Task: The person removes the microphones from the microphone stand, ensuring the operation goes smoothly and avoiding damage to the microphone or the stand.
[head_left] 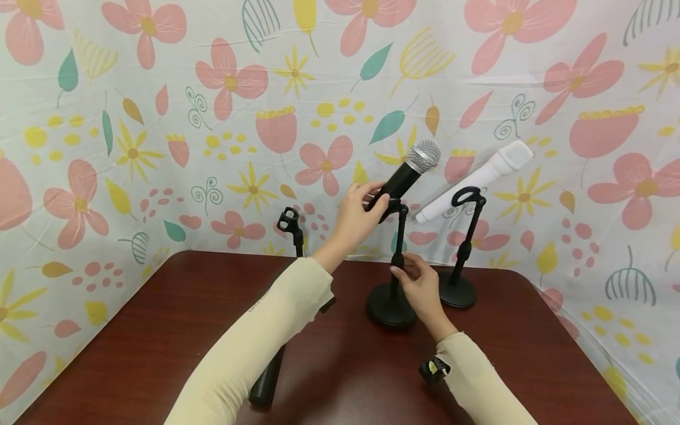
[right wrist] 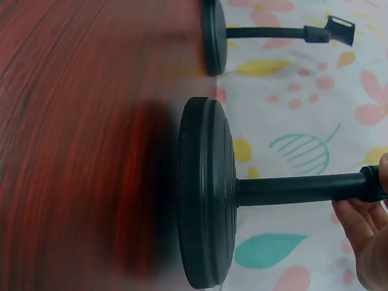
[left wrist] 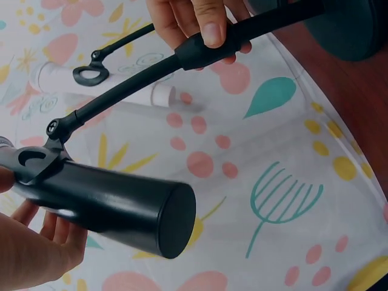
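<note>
My left hand (head_left: 357, 213) holds a black microphone (head_left: 399, 184) with a silver mesh head by its handle, tilted up to the right. In the left wrist view, the ring holder (left wrist: 43, 162) of a black desk stand goes round the handle (left wrist: 121, 197), its blunt end toward the camera. My right hand (head_left: 422, 286) pinches the collar (left wrist: 203, 51) on that stand's pole, between thumb and fingers. Below it is the round base (head_left: 392, 308), seen edge-on in the right wrist view with a dark shadow on the table beside it.
A white microphone (head_left: 473, 183) leans in the ring of a second stand (head_left: 458, 290) on the right. Left of the middle, a third stand (head_left: 290, 221) has a clip on top. A black cylindrical handle (head_left: 268, 378) lies on the brown table (head_left: 159, 330), partly under my left sleeve.
</note>
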Demonstrator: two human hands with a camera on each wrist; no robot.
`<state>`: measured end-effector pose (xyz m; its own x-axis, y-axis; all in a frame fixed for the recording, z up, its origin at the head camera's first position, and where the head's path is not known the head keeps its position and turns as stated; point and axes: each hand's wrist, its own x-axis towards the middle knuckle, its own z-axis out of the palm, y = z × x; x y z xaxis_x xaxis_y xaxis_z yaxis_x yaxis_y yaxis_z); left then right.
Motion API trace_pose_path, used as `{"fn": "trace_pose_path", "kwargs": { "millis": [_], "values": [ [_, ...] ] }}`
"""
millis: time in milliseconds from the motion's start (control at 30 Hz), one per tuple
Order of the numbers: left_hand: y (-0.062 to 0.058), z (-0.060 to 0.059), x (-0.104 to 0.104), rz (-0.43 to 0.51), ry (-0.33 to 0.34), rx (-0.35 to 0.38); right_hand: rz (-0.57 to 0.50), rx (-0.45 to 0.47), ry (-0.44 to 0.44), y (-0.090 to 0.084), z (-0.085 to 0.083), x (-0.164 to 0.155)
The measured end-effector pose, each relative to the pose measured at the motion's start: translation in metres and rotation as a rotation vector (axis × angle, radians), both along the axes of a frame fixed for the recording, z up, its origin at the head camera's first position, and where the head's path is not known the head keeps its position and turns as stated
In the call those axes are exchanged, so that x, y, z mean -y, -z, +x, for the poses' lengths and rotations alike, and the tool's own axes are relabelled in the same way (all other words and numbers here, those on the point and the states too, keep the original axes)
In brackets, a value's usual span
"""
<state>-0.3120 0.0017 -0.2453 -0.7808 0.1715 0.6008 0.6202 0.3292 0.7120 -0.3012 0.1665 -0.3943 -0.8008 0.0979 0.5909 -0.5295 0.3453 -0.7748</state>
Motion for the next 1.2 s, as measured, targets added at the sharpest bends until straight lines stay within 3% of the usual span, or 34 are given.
{"fn": "trace_pose_path", "kwargs": {
  "millis": [133,400,567,700,933,1200],
  "values": [
    [0.0,0.0,0.005,0.0,-0.043,-0.032,0.011,0.021,0.009,0.001,-0.003,0.007],
    [0.002,0.006,0.017,0.039,-0.119,-0.062,0.032,0.012,0.015,-0.024,0.02,0.034],
    [0.0,0.009,0.027,0.043,-0.167,-0.052,0.034,0.012,-0.015,-0.013,0.007,0.039],
    [-0.003,0.01,0.035,0.019,-0.188,-0.002,0.034,0.009,-0.023,-0.003,-0.002,0.041],
    [-0.009,0.012,0.042,-0.073,-0.251,0.062,0.038,0.016,-0.039,-0.001,-0.001,0.05],
    [-0.008,0.012,0.046,-0.08,-0.281,0.076,0.039,0.019,-0.059,-0.001,0.0,0.054]
  ]
}}
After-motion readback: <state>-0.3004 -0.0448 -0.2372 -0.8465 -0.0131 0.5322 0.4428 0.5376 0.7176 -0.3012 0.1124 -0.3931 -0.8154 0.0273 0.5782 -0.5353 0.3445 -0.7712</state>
